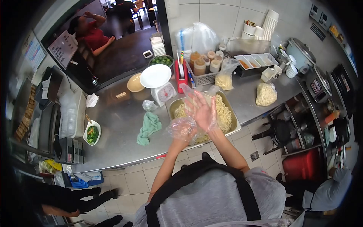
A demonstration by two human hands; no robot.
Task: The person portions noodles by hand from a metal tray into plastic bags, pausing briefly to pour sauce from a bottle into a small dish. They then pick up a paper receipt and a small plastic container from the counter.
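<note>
Above a steel tray of pale cooked noodles, my right hand is raised palm up with its fingers spread. It wears a clear plastic glove, whose loose fingertips stand out past my own. Just left of that wrist, my left hand is closed on crumpled clear plastic, which looks like the glove's cuff. Folds of plastic partly cover the left fingers. Behind the tray's left side stands a kitchen scale bearing a white plate.
A green cloth and a bowl of greens lie left on the steel counter. Sauce bottles stand in a basket behind the tray. Bagged noodles sit right. Co-workers stand on both sides; another person leans beyond the window.
</note>
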